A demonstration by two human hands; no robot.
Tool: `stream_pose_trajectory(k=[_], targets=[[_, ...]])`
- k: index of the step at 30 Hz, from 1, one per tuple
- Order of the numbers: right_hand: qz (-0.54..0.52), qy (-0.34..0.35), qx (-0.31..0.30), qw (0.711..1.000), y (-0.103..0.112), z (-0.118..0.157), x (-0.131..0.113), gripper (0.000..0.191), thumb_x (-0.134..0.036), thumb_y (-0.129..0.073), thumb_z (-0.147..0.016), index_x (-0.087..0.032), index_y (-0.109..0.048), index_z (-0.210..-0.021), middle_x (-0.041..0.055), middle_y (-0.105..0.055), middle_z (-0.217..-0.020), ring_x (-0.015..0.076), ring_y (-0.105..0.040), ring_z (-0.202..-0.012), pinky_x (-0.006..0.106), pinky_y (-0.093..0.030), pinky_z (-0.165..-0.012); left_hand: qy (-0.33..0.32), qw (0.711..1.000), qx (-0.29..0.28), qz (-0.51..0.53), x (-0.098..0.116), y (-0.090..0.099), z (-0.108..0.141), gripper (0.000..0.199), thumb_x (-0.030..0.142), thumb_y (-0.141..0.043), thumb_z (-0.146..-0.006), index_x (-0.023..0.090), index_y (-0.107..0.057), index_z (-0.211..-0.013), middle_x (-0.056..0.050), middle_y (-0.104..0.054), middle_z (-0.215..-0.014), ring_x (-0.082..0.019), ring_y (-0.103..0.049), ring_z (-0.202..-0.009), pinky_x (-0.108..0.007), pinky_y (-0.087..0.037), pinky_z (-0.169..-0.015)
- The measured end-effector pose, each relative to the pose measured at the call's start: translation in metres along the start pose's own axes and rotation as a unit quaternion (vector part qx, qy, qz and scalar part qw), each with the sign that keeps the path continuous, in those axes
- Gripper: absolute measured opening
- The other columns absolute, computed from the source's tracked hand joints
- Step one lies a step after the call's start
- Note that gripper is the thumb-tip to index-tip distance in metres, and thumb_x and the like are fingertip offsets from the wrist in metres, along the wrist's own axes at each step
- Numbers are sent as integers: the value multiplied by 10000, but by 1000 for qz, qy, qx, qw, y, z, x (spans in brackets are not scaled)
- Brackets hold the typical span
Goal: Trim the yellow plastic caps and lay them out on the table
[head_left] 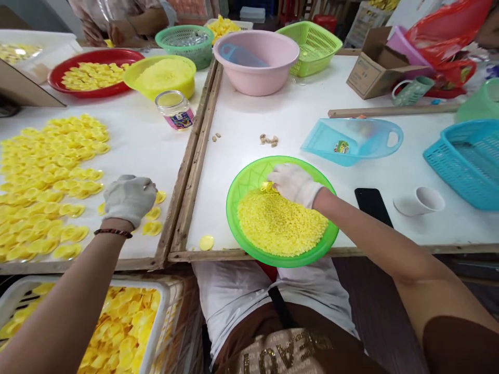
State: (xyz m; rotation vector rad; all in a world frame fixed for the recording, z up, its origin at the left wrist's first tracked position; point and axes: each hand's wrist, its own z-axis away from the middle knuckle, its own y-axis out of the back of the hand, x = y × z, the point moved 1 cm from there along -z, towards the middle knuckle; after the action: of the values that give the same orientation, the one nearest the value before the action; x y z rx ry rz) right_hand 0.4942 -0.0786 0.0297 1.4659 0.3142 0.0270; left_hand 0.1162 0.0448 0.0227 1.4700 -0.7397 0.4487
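Note:
My left hand [130, 198], in a white glove, is low over the left table among small round yellow plastic pieces [153, 213]. Its fingers curl downward, and whatever they hold is hidden beneath. My right hand [295, 183], gloved too, reaches over the far side of a green bowl [233, 215]. Between its fingertips is a small yellow plastic piece [268, 186], just above the heap of pale yellow pellets [288, 228] filling the bowl. Rows of yellow discs [42, 171] cover the table left of my left hand.
Wooden strips [191, 171] divide the two tables. A blue scoop [331, 145], black phone [373, 206] and white cup [424, 201] lie right of the bowl. Behind stands a pink basin [257, 78]. A crate [166, 301] of yellow pieces sits below left; another person [128, 26] works opposite.

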Motion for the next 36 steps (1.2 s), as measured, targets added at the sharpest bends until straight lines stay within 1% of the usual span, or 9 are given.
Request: stream_pose_trajectory(k=[5,8,11,14,20,26,28,32,36], targets=[[173,29,-65,982,-14,-22,-11,301,-10,-514,-907,-124,-738,-1073,165,-704,-1105,269,-602,-1005,377,-361,-811,-92,995,20,-18,75,-42,37,239,343,-609,-898,171,-721,-1020,-83,-703,-1095,-285,-636,-1130,-444,-470,-1069],[144,61,17,988,-12,-11,-11,239,-112,-480,-992,-120,-717,-1022,141,-708,-1016,246,-581,-904,372,-340,-769,-42,972,-127,192,122,-81,65,330,416,-607,-940,156,-686,-1127,-85,-727,-944,-221,-728,-824,-374,-607,-803],[88,128,109,982,-7,18,-14,262,-175,-444,-1035,-150,-698,-974,100,-681,-930,223,-545,-834,367,-346,-762,55,888,-270,368,149,-111,80,400,487,-663,-924,139,-654,-1122,-84,-716,-860,-186,-723,-694,-332,-624,-688],[27,134,93,986,-11,48,-22,240,-108,-443,-1012,-150,-678,-1036,95,-669,-963,214,-559,-868,353,-393,-799,67,862,-301,402,153,-124,79,415,470,-747,-875,136,-655,-1104,-78,-717,-856,-179,-720,-711,-327,-627,-703],[-21,62,-133,989,-36,79,-42,266,-344,-505,-1051,-144,-679,-1066,124,-698,-1056,234,-612,-877,367,-445,-768,-24,924,-225,307,142,-123,76,377,430,-744,-873,139,-706,-1110,-53,-718,-880,-173,-706,-757,-338,-611,-767],[-232,11,-117,966,-35,76,-38,373,-354,-526,-1039,-199,-532,-700,-2,-559,-667,135,-478,-628,303,-362,-618,-5,924,-235,301,138,-129,85,398,419,-767,-837,134,-656,-1092,-53,-710,-912,-195,-718,-761,-366,-616,-755],[-401,-18,-50,915,-27,72,-32,419,-404,-498,-1046,-212,-456,-677,-43,-458,-600,102,-417,-555,277,-341,-559,-5,923,-247,294,139,-132,88,357,413,-763,-833,134,-659,-1029,-47,-697,-892,-193,-715,-756,-356,-613,-749],[-695,-69,75,712,-7,61,-33,491,-618,-537,-988,-227,-439,-708,-83,-405,-570,61,-328,-420,239,-238,-413,30,886,-324,331,149,-139,96,334,414,-764,-811,130,-683,-968,-33,-671,-870,-172,-705,-751,-327,-614,-741],[-758,-45,176,626,6,48,-44,538,-684,-653,-896,-220,-477,-687,-90,-408,-553,54,-382,-388,227,-257,-384,60,848,-380,365,158,-144,104,341,421,-782,-787,136,-700,-954,-36,-679,-912,-161,-703,-775,-302,-616,-747]])
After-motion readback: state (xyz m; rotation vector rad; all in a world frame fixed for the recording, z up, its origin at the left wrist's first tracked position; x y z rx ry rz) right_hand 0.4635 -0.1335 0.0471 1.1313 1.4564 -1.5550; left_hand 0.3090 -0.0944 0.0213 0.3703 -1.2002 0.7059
